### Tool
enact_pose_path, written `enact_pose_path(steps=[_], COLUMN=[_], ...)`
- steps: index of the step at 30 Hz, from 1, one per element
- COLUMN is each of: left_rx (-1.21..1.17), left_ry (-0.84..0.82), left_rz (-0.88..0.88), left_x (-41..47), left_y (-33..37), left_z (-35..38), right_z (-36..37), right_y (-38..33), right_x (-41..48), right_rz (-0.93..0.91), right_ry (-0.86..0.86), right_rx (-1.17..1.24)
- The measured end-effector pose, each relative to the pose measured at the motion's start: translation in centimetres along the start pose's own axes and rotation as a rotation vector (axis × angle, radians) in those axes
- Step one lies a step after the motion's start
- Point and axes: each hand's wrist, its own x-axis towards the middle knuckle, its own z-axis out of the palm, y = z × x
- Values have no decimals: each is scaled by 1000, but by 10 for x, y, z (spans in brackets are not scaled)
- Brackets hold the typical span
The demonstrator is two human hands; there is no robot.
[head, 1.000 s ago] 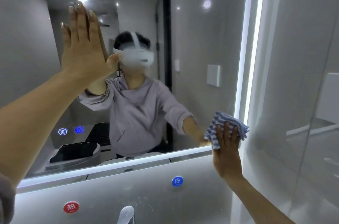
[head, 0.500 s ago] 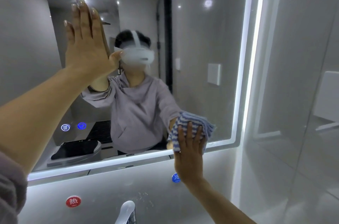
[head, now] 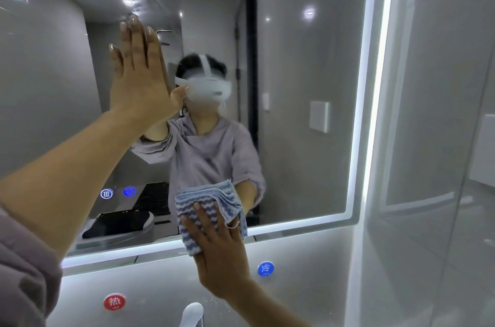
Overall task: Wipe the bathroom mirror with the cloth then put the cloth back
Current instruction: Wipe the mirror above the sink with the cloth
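Now, straight fingers on the mirror.
Right hand covers part of the cloth, left hand lies bare; below the fingers, red sticker reads 热, blue sticker 冷.

A pale tap stands at the bottom edge against a glossy grey wall. Left of the tap a round red sticker sits on that wall, and up to the tap's right a round blue sticker. Higher above the tap a white light strip glows, turning upward far to the right beside a shiny grey side wall.
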Motion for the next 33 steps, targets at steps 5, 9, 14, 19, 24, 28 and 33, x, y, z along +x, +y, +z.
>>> enact_pose_path(steps=[5, 9, 14, 19, 24, 28, 33], left_rx=[1, 7, -12, -5, -1, 5, 3], left_ry=[5, 5, -5, -14, 1, 20, 22], left_rz=[7, 7, 11, 15, 9, 9, 6], left_x=[-1, -1, -1, -2, 0, 1, 2], left_y=[-1, -1, -1, -1, -2, -3, -4], left_z=[-1, -1, -3, -4, -1, 1, 2], right_z=[2, 3, 4, 1, -6, -11, -24], right_y=[11, 25, 40, 69, 111, 146, 181], right_x=[0, 0, -3, -13, -28, -43, -54], right_rz=[-54, -109, -112, -58, 14, 107, 213], right_ry=[5, 0, 63, 170, 209, 213, 265], right_rx=[36, 43, 34, -28, -81, -99, -88])
